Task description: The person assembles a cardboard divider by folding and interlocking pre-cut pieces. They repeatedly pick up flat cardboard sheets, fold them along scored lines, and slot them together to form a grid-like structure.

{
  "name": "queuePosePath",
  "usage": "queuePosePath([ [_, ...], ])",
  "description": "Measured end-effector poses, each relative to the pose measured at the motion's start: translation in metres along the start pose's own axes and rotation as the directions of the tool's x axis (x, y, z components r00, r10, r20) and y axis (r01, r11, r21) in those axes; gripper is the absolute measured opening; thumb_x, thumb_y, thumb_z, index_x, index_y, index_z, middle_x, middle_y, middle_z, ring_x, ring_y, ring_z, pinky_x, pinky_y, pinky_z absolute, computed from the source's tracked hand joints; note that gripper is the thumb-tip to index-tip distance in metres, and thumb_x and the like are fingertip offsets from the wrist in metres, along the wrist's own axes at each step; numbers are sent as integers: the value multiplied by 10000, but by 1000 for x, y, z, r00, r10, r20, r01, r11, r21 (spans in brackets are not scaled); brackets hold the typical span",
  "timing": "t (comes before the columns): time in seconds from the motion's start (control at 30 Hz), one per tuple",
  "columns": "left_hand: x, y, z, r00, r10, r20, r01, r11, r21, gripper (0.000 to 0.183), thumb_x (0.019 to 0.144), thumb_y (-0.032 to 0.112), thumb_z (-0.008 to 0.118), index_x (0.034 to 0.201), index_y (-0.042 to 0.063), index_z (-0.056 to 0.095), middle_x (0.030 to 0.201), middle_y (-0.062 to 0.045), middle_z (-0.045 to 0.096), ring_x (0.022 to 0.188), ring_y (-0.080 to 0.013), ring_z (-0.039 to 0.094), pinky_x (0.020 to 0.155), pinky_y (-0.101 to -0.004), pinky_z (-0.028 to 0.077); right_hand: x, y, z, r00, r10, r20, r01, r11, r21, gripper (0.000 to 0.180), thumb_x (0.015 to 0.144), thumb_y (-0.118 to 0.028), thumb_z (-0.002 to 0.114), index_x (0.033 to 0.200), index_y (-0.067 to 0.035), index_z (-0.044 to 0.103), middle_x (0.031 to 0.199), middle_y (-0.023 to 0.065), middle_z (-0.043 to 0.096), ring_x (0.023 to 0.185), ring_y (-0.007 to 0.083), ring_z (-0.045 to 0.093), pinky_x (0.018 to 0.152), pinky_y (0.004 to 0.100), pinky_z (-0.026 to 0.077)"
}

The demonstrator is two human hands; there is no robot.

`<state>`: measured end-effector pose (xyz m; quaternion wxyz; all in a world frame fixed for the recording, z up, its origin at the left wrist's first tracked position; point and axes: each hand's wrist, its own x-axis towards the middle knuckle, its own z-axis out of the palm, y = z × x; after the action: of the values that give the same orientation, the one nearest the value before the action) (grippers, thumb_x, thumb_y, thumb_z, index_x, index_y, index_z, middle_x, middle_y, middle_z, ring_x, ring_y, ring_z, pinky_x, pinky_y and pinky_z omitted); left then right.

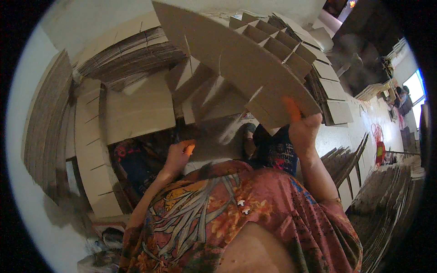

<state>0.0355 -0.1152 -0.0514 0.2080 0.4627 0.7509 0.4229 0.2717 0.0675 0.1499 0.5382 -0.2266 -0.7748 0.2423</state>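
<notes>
My right hand [305,129], with orange covering on a finger, grips the lower right end of a large slotted cardboard sheet [235,54]. The sheet is raised and tilted, with crossing cardboard strips slotted into its lower edge. My left hand [181,152] is low at the left, apart from the sheet, its fingers curled and orange on a fingertip; whether it holds anything cannot be told. Behind the sheet at the upper right sits a cardboard grid divider [281,44]. A flat cardboard sheet [136,109] lies beyond my left hand.
Slotted cardboard strips [97,146] lie at the left, beside a tall cardboard stack [47,126]. Another stack [129,54] is at the upper left. More cardboard pieces [385,204] stand at the lower right. A fan [353,63] and a person [401,97] are farther off.
</notes>
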Motion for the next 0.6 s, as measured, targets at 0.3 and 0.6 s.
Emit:
queuePosePath([
  [0.3, 1, -11, 3, 1000, -6, 2, 6, 999, -49, 190, 813, 123, 606, 974, 30, 643, 757, -189, 627, 613, -217, 614, 563, -303, 457, 3, 5, -4, 995, 89, 50, -94, 990, 106, 154, 794, -31, 639, 947, -10, 637, 860, 56, 661, 774, 132, 590, 675, 267, 460],
  [0.6, 0, 7, -3, 999, 24, -26, -25, 998, -53, 190, 831, 110, 583, 987, 14, 635, 777, -174, 640, 655, -197, 631, 588, -284, 471, -10, 6, -2, 973, 190, 133, -185, 981, -51, 122, 819, -64, 622, 910, 16, 635, 802, 70, 660, 708, 93, 567, 612, 253, 453],
])
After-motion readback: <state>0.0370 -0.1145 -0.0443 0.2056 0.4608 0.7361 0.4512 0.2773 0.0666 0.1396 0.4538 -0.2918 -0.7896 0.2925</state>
